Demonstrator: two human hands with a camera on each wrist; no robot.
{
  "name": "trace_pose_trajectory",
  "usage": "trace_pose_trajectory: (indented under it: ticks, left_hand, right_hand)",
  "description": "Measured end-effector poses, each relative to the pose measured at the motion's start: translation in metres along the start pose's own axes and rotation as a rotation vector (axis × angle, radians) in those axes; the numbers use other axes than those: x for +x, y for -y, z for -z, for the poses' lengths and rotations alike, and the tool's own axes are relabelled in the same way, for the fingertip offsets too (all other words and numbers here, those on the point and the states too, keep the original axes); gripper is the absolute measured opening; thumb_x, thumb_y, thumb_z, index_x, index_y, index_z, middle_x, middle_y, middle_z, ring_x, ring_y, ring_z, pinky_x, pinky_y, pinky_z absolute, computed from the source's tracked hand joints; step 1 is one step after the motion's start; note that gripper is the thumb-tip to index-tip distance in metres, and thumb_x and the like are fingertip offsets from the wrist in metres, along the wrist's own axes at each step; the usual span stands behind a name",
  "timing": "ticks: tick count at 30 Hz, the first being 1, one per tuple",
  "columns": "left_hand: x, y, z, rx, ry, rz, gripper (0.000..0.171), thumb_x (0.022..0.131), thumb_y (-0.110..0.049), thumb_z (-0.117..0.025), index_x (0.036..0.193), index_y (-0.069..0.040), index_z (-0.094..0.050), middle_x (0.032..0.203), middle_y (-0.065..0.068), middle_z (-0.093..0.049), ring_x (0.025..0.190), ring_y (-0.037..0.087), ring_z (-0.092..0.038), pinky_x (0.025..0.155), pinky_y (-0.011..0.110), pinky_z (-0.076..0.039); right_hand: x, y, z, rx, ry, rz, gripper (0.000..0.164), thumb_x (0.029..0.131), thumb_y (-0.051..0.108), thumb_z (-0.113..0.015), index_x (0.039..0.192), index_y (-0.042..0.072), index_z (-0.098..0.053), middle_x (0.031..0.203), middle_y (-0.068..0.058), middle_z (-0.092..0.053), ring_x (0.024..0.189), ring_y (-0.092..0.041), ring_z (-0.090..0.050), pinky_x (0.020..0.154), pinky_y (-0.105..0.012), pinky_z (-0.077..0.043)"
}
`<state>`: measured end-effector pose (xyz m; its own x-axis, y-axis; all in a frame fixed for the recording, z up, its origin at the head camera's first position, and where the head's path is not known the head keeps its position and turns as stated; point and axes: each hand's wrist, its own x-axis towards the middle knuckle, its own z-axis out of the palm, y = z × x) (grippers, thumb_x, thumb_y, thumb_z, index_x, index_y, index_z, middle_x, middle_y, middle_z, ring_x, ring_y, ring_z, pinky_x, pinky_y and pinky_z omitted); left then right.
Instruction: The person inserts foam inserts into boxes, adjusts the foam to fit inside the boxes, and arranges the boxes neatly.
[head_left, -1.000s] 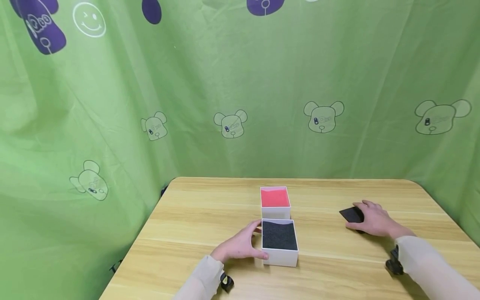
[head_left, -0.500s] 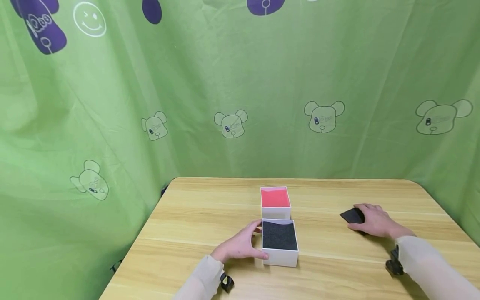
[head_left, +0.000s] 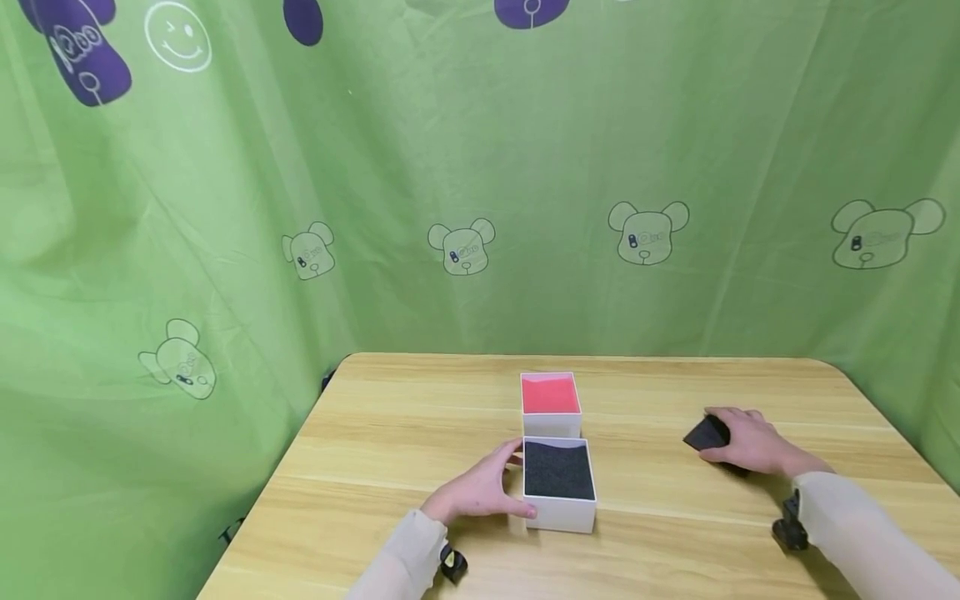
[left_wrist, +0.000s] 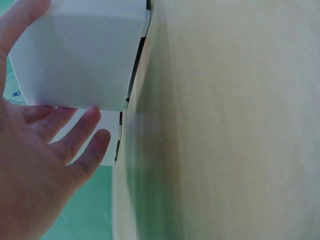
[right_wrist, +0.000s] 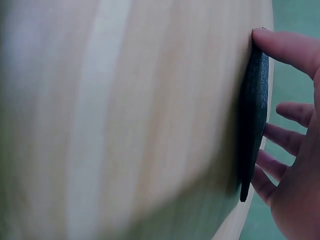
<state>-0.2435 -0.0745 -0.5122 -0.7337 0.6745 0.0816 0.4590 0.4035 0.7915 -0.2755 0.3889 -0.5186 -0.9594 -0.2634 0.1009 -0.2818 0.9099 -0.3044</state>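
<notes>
In the head view my left hand (head_left: pixel 480 490) grips a white open-topped box (head_left: pixel 562 515) with a dark grey foam-like filling. The thumb lies on the near wall and the fingers reach round the far left corner. The left wrist view shows the thumb and fingertips against the box's white side (left_wrist: pixel 82 60). At the right, my right hand (head_left: pixel 756 443) holds a flat black angular piece (head_left: pixel 707 433) low over the table. From the right wrist view, the thumb and fingertips press opposite edges of this black piece (right_wrist: pixel 252 107). Its exact kind cannot be told; the palm hides part of it.
A second white box (head_left: pixel 551 426) with a red-pink filling stands right behind the first. Both sit on a wood-grain table (head_left: pixel 420 417). A green curtain (head_left: pixel 555 300) with bear prints hangs behind the table and at its left.
The black piece has turned slightly under my right hand, its left corner coming nearer to me. The right hand has shifted a little; the left hand and both boxes stay put.
</notes>
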Motion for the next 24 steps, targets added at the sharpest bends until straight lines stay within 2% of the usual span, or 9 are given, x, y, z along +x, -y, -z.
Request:
trace_pose_trajectory:
  ticks: [11,18,24]
  left_hand:
    - [-0.0002,-0.0015,0.0006,-0.006,0.003,-0.002,0.097,0.07,-0.033,-0.083,0.147,-0.021,-0.025,0.141,-0.005,-0.04,0.123,0.012,-0.042,0.103,0.031,-0.035]
    - [-0.0006,-0.0026,0.0006,-0.002,0.004,0.012,0.098,0.071,-0.035,-0.083,0.148,-0.021,-0.024,0.141,-0.005,-0.039,0.124,0.011,-0.042,0.103,0.032,-0.035]
    - [-0.0001,-0.002,0.0004,-0.004,0.001,-0.001,0.098,0.071,-0.034,-0.083,0.148,-0.02,-0.025,0.141,-0.005,-0.039,0.123,0.012,-0.042,0.103,0.031,-0.035]
  right_hand:
    - [-0.0014,-0.0001,0.001,-0.014,0.001,-0.047,0.097,0.072,0.054,-0.074,0.131,-0.015,-0.04,0.127,-0.039,-0.039,0.107,-0.056,-0.036,0.078,-0.067,-0.035]
    - [-0.0009,-0.0001,0.0013,-0.01,0.007,-0.031,0.093,0.071,0.052,-0.075,0.131,-0.012,-0.044,0.127,-0.036,-0.043,0.106,-0.055,-0.038,0.075,-0.064,-0.036]
    - [-0.0025,0.002,0.0034,0.003,0.016,-0.007,0.092,0.071,0.048,-0.077,0.131,-0.012,-0.043,0.126,-0.036,-0.045,0.103,-0.052,-0.04,0.073,-0.061,-0.038]
